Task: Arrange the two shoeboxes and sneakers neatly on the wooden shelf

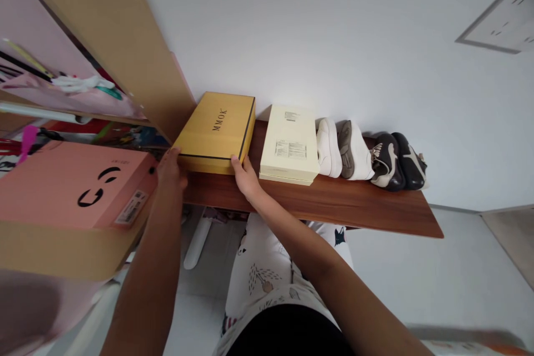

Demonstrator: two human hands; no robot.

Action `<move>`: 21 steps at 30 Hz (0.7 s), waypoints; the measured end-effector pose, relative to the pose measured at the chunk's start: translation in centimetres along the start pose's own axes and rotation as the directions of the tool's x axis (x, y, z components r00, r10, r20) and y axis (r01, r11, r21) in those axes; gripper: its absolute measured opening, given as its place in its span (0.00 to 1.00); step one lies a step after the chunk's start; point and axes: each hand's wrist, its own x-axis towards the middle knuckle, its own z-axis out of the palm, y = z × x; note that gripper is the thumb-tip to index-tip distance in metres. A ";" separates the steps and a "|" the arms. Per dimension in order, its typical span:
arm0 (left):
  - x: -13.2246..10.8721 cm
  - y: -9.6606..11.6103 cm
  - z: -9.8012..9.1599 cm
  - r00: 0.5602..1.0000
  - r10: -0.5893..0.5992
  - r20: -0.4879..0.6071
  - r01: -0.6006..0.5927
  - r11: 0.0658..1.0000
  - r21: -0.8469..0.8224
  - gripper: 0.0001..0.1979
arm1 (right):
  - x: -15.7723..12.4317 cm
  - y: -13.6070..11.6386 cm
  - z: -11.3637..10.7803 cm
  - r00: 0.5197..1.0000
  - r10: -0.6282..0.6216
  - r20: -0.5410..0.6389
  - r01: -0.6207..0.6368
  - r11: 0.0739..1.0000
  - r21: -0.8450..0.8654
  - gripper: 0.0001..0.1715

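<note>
A yellow shoebox (217, 125) marked MMOK lies at the left end of a dark wooden shelf (312, 200). At its near left corner, my left hand (172, 169) is closed on the edge. My right hand (246, 178) grips the near right corner, thumb up on the front edge and the other fingers partly hidden. To the right of it lies a cream shoebox (290, 142) with printed text on its lid, a gap apart from the yellow one. Beyond that, white shoes (329, 147) and black shoes (387, 161) stand in a row.
On the left, a pink shoebox (75, 186) rests on a wooden ledge (54, 250) beside my left forearm. A tall wooden panel (108, 39) borders the shelf's left end. The white wall (334, 28) behind carries a socket plate (500, 19).
</note>
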 end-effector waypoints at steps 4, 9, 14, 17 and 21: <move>-0.3 0.2 0.5 0.997 -0.049 -0.053 0.046 0.997 -0.058 0.16 | 0.2 0.5 0.0 1.000 0.016 -0.001 -0.016 1.000 0.007 0.49; -0.1 -0.3 0.7 0.997 -0.022 -0.071 0.018 0.998 -0.052 0.14 | 0.7 1.3 -0.2 1.000 0.009 0.009 -0.009 1.000 0.013 0.49; 0.1 -0.9 0.6 0.997 -0.007 -0.079 0.002 0.998 -0.056 0.12 | 1.1 1.9 -0.2 1.000 0.014 0.012 -0.014 1.000 0.005 0.49; 0.3 -0.9 0.6 0.997 -0.010 -0.071 0.006 0.999 -0.054 0.12 | 1.3 1.9 -0.1 0.999 0.043 0.002 -0.043 0.999 -0.003 0.50; 0.5 -0.8 1.0 0.996 -0.020 -0.084 0.017 0.999 -0.036 0.11 | 1.7 1.5 -0.1 0.997 0.076 -0.012 -0.076 0.997 -0.008 0.51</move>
